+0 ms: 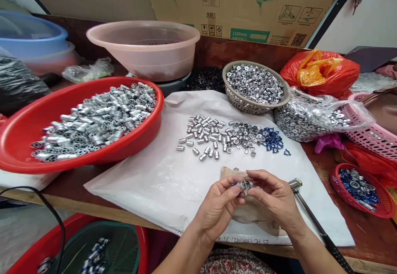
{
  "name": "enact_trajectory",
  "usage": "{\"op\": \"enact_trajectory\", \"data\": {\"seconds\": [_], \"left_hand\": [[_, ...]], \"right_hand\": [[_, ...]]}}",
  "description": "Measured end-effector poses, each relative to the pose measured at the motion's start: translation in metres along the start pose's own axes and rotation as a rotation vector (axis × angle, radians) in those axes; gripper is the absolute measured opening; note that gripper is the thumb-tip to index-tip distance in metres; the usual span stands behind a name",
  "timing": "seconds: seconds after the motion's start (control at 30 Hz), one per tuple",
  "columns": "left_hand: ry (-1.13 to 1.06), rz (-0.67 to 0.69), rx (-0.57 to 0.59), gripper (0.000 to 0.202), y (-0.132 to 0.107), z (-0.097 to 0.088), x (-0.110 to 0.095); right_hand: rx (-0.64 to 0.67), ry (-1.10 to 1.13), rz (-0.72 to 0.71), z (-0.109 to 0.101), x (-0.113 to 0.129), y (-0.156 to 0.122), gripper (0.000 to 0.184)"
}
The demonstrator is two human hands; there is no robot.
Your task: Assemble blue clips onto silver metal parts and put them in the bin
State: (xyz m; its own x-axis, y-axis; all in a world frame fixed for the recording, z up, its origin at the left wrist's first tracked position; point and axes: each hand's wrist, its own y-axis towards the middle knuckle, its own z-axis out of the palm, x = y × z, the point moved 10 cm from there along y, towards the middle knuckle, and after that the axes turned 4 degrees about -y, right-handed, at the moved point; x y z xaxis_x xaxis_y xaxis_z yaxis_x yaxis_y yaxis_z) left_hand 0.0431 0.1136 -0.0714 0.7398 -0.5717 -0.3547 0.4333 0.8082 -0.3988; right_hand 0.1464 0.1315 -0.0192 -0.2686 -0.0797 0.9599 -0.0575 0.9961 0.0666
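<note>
While your left hand (217,205) and right hand (276,199) share fingertip grip on metal part (245,185), it sits low over white sheet (155,174); dropped bits likely stay put.

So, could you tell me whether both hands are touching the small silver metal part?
Touching. The head view shows the left hand and the right hand each pinching the small silver metal part from opposite sides.

Shiny metal parts (217,135), glossy red plastic basin (25,129).
</note>
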Motion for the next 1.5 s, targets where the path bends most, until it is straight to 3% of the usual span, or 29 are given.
{"op": "enact_trajectory", "data": {"seconds": [0.27, 0.8, 0.87, 0.93, 1.0, 1.07, 1.13, 1.23, 1.33, 1.4, 1.5], "left_hand": [[0.029, 0.022, -0.005, 0.026, -0.003, -0.004, -0.002], [0.197, -0.006, -0.035, 0.031, -0.008, -0.009, -0.004], [0.264, 0.0, -0.05, 0.029, -0.008, -0.009, -0.006], [0.477, 0.105, -0.084, 0.02, -0.006, -0.009, -0.019], [0.813, 0.314, -0.098, 0.011, -0.006, -0.001, -0.041], [1.124, 0.509, -0.051, 0.021, -0.006, 0.015, -0.051], [1.312, 0.603, 0.035, 0.032, -0.003, 0.025, -0.048], [1.446, 0.688, 0.076, 0.037, -0.001, 0.028, -0.04], [1.549, 0.723, 0.049, 0.037, -0.002, 0.026, -0.035], [1.621, 0.722, 0.025, 0.037, -0.002, 0.024, -0.031], [1.698, 0.736, -0.016, 0.041, -0.003, 0.022, -0.028]], "right_hand": [[0.045, -0.151, -0.216, -0.002, 0.028, -0.003, 0.017], [0.171, -0.341, -0.399, 0.013, 0.047, -0.008, 0.026], [0.158, -0.36, -0.423, 0.016, 0.047, -0.011, 0.027], [0.175, -0.433, -0.427, 0.015, 0.039, -0.018, 0.03], [0.118, -0.597, -0.349, -0.006, 0.019, -0.027, 0.034], [-0.08, -0.83, -0.175, -0.055, -0.011, -0.042, 0.041], [-0.257, -1.095, 0.034, -0.108, -0.042, -0.066, 0.047], [-0.212, -1.229, 0.188, -0.14, -0.078, -0.093, 0.037], [-0.2, -1.115, 0.109, -0.128, -0.065, -0.095, 0.03], [-0.151, -0.986, 0.001, -0.101, -0.037, -0.084, 0.028], [0.027, -0.888, -0.209, -0.049, 0.014, -0.068, 0.032]]}}
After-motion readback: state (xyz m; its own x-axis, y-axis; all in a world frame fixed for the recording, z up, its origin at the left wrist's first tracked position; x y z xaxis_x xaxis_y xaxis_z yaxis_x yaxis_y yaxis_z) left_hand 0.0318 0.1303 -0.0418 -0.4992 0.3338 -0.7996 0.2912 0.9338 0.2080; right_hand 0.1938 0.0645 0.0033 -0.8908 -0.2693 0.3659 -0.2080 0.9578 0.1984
